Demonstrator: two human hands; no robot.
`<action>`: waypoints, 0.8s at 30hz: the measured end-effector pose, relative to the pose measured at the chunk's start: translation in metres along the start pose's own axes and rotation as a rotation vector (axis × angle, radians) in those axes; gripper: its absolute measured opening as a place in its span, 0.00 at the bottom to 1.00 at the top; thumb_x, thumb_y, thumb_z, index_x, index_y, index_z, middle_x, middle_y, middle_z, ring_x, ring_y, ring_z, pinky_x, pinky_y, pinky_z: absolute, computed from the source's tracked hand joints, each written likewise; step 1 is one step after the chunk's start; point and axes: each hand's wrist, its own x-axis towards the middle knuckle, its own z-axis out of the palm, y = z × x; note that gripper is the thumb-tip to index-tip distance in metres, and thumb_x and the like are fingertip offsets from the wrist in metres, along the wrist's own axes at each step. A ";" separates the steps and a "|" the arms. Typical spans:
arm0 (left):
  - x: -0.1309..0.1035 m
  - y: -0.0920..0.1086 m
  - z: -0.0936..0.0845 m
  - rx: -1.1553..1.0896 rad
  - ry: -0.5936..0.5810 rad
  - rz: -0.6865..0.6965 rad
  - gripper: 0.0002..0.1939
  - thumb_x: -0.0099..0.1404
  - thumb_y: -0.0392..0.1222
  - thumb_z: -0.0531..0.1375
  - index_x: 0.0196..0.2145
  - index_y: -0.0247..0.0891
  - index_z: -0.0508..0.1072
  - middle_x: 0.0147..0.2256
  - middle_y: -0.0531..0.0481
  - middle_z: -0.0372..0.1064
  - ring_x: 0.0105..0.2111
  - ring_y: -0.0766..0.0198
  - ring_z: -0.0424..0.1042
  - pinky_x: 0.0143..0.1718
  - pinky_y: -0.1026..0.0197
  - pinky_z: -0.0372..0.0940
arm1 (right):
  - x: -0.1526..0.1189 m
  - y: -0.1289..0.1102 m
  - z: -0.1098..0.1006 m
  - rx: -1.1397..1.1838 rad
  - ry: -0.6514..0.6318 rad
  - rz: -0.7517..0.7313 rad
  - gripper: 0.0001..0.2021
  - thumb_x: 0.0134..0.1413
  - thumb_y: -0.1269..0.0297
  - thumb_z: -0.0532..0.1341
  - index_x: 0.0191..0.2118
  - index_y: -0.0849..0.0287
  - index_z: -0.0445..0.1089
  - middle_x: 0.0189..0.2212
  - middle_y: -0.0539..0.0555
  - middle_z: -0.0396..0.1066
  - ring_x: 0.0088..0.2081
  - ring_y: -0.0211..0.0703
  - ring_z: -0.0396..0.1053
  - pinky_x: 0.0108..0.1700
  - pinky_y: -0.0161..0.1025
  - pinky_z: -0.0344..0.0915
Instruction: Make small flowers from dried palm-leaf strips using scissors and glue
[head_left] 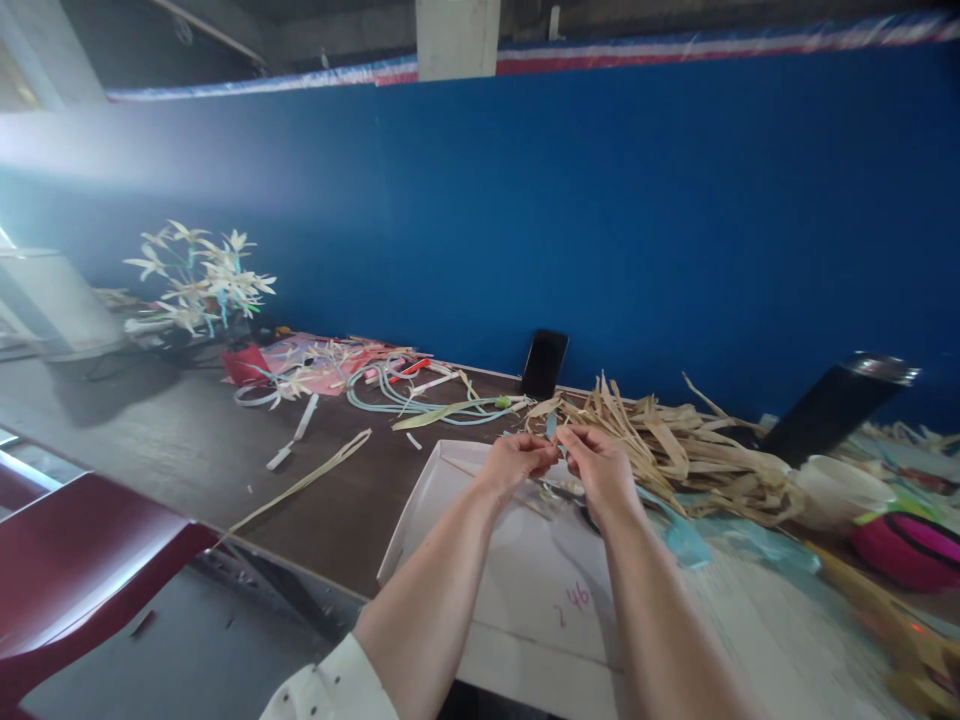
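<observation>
- Fingers (585,446) of L hand (517,463) + R hand (601,468): tips pinched on pale blue strip (551,425), lower end hidden.
- Strip: btwn both hands, above far end of white box (525,600).
- Dry husks (690,450): pile just R of hands.
- Phone (545,364): behind hands, upright, tilted.
- Blue cords (420,408): on table (352,510), L side.
- Black bottle (832,410): far R, leaning.

Tan strips (667,445); blue partition (600,220); dark-dotted white sleeve (360,682).

Blue strip (551,424) partly behind fingers (573,440)
</observation>
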 end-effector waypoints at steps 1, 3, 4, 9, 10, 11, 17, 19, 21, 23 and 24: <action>0.001 -0.001 0.000 0.018 0.006 0.036 0.18 0.43 0.50 0.66 0.25 0.31 0.72 0.21 0.52 0.65 0.21 0.73 0.60 0.26 0.66 0.57 | 0.000 0.000 0.000 0.004 -0.003 0.004 0.16 0.37 0.51 0.66 0.29 0.60 0.72 0.19 0.49 0.67 0.17 0.30 0.52 0.18 0.31 0.47; 0.002 -0.002 -0.001 0.058 0.019 0.090 0.17 0.44 0.49 0.65 0.24 0.31 0.71 0.20 0.53 0.64 0.20 0.73 0.59 0.25 0.66 0.55 | 0.000 0.001 0.000 0.013 -0.008 0.016 0.16 0.37 0.51 0.67 0.29 0.60 0.73 0.19 0.49 0.66 0.17 0.30 0.52 0.17 0.31 0.47; 0.002 -0.002 -0.001 0.075 0.027 0.103 0.16 0.45 0.48 0.65 0.24 0.32 0.71 0.19 0.53 0.64 0.20 0.73 0.59 0.25 0.66 0.55 | 0.000 0.001 0.001 0.018 -0.010 0.022 0.17 0.37 0.51 0.67 0.30 0.60 0.73 0.19 0.49 0.66 0.17 0.30 0.52 0.17 0.30 0.47; 0.003 -0.003 -0.003 0.144 0.046 0.115 0.12 0.47 0.46 0.63 0.25 0.32 0.71 0.20 0.53 0.64 0.21 0.72 0.59 0.25 0.66 0.55 | -0.001 -0.002 0.001 0.070 -0.011 0.078 0.24 0.39 0.44 0.63 0.37 0.59 0.74 0.27 0.53 0.72 0.17 0.31 0.56 0.17 0.31 0.51; 0.003 -0.003 -0.003 0.156 0.043 0.116 0.12 0.47 0.46 0.63 0.25 0.32 0.71 0.21 0.53 0.64 0.21 0.72 0.59 0.25 0.66 0.55 | -0.001 -0.003 0.001 0.082 -0.004 0.092 0.25 0.40 0.43 0.61 0.38 0.59 0.73 0.27 0.54 0.72 0.17 0.31 0.57 0.16 0.31 0.51; 0.004 -0.004 -0.004 0.167 0.038 0.117 0.12 0.47 0.45 0.63 0.25 0.32 0.71 0.20 0.53 0.64 0.21 0.72 0.59 0.25 0.66 0.55 | -0.001 -0.004 0.000 0.089 0.008 0.099 0.26 0.40 0.42 0.61 0.39 0.59 0.73 0.27 0.54 0.72 0.17 0.31 0.57 0.16 0.31 0.51; 0.006 -0.009 -0.006 0.263 0.015 0.133 0.11 0.49 0.44 0.61 0.26 0.32 0.73 0.22 0.51 0.67 0.21 0.71 0.61 0.25 0.66 0.55 | 0.001 -0.004 -0.001 0.101 0.026 0.041 0.20 0.35 0.51 0.68 0.32 0.61 0.72 0.24 0.51 0.70 0.17 0.28 0.53 0.17 0.30 0.48; 0.007 -0.009 -0.006 0.279 0.012 0.117 0.10 0.49 0.44 0.61 0.26 0.32 0.73 0.23 0.50 0.67 0.21 0.71 0.60 0.25 0.66 0.55 | 0.002 -0.003 -0.002 0.099 0.015 0.041 0.18 0.34 0.52 0.68 0.30 0.62 0.71 0.17 0.47 0.64 0.16 0.28 0.50 0.17 0.31 0.46; 0.006 -0.008 -0.005 0.287 0.003 0.100 0.10 0.49 0.43 0.61 0.25 0.32 0.73 0.22 0.50 0.67 0.21 0.72 0.60 0.25 0.66 0.56 | 0.003 -0.001 -0.003 0.085 0.006 0.037 0.17 0.35 0.53 0.68 0.28 0.62 0.70 0.13 0.44 0.59 0.15 0.28 0.49 0.17 0.31 0.44; 0.004 -0.006 -0.004 0.283 -0.007 0.080 0.10 0.49 0.44 0.62 0.25 0.32 0.73 0.22 0.50 0.67 0.21 0.72 0.60 0.25 0.66 0.57 | 0.003 0.000 -0.004 0.062 -0.002 0.021 0.17 0.36 0.53 0.68 0.27 0.61 0.70 0.12 0.44 0.57 0.15 0.29 0.48 0.17 0.31 0.44; 0.003 -0.004 -0.003 0.273 -0.014 0.067 0.11 0.49 0.44 0.62 0.25 0.32 0.73 0.22 0.50 0.67 0.21 0.72 0.61 0.26 0.66 0.57 | 0.004 0.001 -0.004 0.049 -0.004 0.011 0.17 0.36 0.52 0.67 0.27 0.61 0.70 0.12 0.44 0.57 0.15 0.29 0.49 0.18 0.31 0.44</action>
